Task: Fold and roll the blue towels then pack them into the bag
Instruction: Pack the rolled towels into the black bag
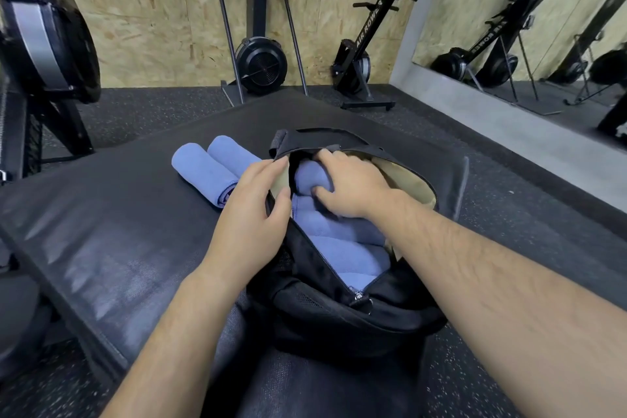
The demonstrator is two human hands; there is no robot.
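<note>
Mat [101, 214], bag [339, 326] of rolled towels [339, 248]

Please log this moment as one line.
packing; right hand grips towel in bag; left hand holds bag rim; two rolled towels outside

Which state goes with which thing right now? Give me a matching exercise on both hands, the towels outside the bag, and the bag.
Things:
1. left hand
2. right hand
3. two rolled blue towels
4. black bag

States:
A. unzipped and open
B. lying side by side on the mat
C. holding the bag's rim
D. gripping a rolled towel inside the bag

Pairs: 1-C, 2-D, 3-B, 4-A
</note>
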